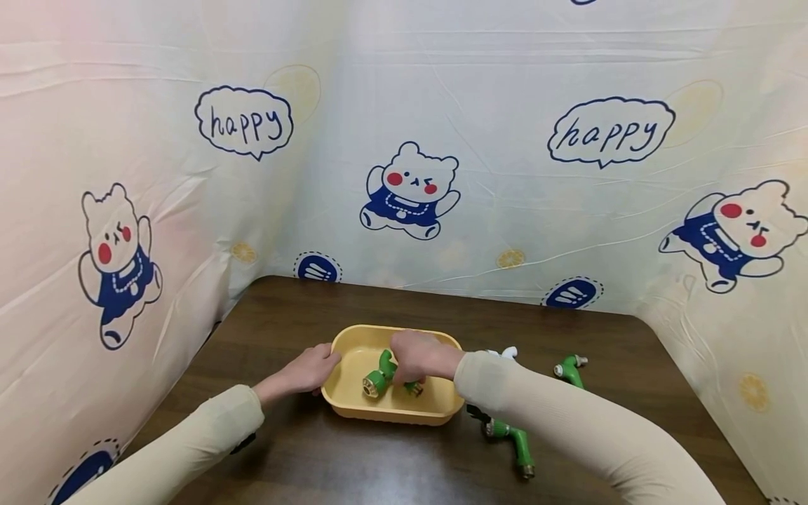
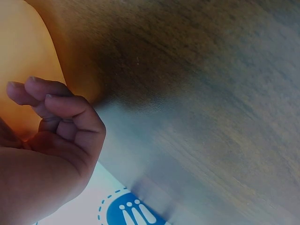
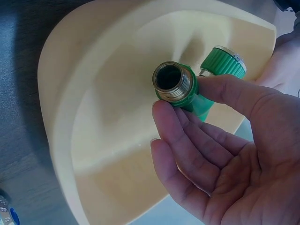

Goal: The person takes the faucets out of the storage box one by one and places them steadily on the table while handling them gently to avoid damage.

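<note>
A yellow plastic tub (image 1: pixel 391 418) stands on the brown table, and my left hand (image 1: pixel 311 368) grips its left rim. In the left wrist view the curled fingers (image 2: pixel 75 105) lie against the tub's outer wall. Over the tub's inside, my right hand (image 1: pixel 419 356) pinches a green tap (image 3: pixel 174 84) between thumb and fingertips, its threaded brass end facing the wrist camera. A green ribbed collar (image 3: pixel 224 63) with a silvery end shows just past the thumb; its joint is hidden there. From the head, the collar (image 1: pixel 376 382) is left of the hand.
Right of the tub, a green tap (image 1: pixel 519 449) with a ribbed collar lies near the right forearm. Another green fitting (image 1: pixel 571 369) lies farther right, partly behind the sleeve. A white piece (image 1: pixel 508 352) shows beyond that forearm. Printed cloth (image 1: pixel 505 189) hangs around the table.
</note>
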